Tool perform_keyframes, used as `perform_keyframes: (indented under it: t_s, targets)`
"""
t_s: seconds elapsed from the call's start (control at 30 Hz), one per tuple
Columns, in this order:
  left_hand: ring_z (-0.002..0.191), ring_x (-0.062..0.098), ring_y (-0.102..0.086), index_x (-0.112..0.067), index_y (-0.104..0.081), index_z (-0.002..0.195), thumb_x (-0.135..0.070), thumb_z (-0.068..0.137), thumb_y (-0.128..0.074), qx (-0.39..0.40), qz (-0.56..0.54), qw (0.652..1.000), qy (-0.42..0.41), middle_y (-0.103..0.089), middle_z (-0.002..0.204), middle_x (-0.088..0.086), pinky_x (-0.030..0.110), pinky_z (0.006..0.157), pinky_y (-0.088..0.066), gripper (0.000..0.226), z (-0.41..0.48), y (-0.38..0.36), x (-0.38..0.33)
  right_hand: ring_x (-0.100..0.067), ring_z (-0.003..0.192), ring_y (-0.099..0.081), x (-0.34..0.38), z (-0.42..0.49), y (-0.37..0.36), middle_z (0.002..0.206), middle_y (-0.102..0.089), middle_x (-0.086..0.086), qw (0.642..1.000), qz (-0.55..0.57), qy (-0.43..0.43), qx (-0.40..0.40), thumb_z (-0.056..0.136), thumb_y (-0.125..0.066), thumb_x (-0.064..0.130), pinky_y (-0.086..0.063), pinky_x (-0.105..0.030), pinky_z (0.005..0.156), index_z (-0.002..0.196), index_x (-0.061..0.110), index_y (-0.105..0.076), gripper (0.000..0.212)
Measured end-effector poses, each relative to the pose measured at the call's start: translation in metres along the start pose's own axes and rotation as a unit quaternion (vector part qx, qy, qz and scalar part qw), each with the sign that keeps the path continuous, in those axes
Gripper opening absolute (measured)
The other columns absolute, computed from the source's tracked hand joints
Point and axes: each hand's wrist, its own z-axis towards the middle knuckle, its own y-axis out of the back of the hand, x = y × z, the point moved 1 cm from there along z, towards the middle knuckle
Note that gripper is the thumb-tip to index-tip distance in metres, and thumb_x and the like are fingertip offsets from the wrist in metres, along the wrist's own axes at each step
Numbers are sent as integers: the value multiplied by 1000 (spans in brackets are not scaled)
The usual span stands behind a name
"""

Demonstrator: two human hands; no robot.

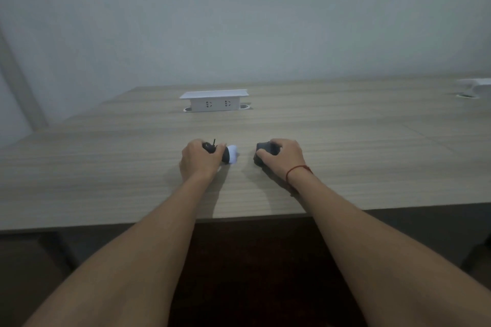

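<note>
My left hand (198,159) grips a small dark object with a white end (230,154) that lies on the wooden table (106,167); a thin black cord sticks up above my fingers. My right hand (284,156) curls over a second dark, rounded object (261,150) a short way to the right, thumb on its near side. The two objects are apart, with bare table between them. What either object is stays unclear in the dim, blurred view.
A white raised socket box (214,101) stands at the table's far middle. Another white box (474,85) sits at the far right edge. The table's front edge (398,208) runs just under my forearms, with a plain wall behind.
</note>
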Motion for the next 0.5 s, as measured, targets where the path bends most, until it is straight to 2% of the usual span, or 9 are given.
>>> perform_keyframes:
  t_s: [0.1, 0.17, 0.37, 0.43, 0.5]
  targets:
    - [93, 28, -62, -15, -61, 90, -40, 81, -68, -23, 24, 999, 15, -64, 93, 3, 35, 78, -49, 27, 2, 0, -1, -23, 95, -58, 0, 0, 0, 116, -62, -9, 1000, 8, 8, -5, 76, -68, 39, -51, -37, 85, 103, 8, -66, 41]
    - [93, 29, -60, -15, -60, 92, -39, 82, -66, -32, 55, 998, 16, -62, 92, 3, 38, 82, -51, 27, 1, -2, -2, -26, 95, -60, 1, -2, 1, 111, -64, -11, 1000, 6, 13, -12, 77, -67, 37, -52, -39, 84, 101, 3, -66, 41]
    - [99, 33, -62, -8, -63, 99, -53, 79, -63, -13, 97, 994, 53, -67, 106, 12, 43, 87, -52, 50, -1, -5, 3, -21, 94, -53, 3, -5, 3, 119, -60, -11, 1000, 9, 24, -5, 81, -66, 33, -42, -31, 82, 109, 2, -65, 42]
    - [105, 31, -60, -12, -60, 111, -57, 79, -60, 17, 80, 996, 27, -64, 113, 9, 40, 88, -49, 56, -4, -2, 0, -26, 104, -56, 5, -7, 5, 121, -61, -14, 1000, 16, 24, -5, 83, -66, 30, -44, -32, 86, 112, 0, -64, 42]
    - [110, 26, -58, -20, -58, 122, -56, 77, -60, 85, 69, 994, -32, -62, 118, 7, 39, 91, -48, 57, -7, 3, -1, -31, 112, -57, 8, -10, 6, 123, -62, -17, 1000, 19, 25, -4, 85, -65, 27, -44, -35, 91, 116, -3, -61, 44]
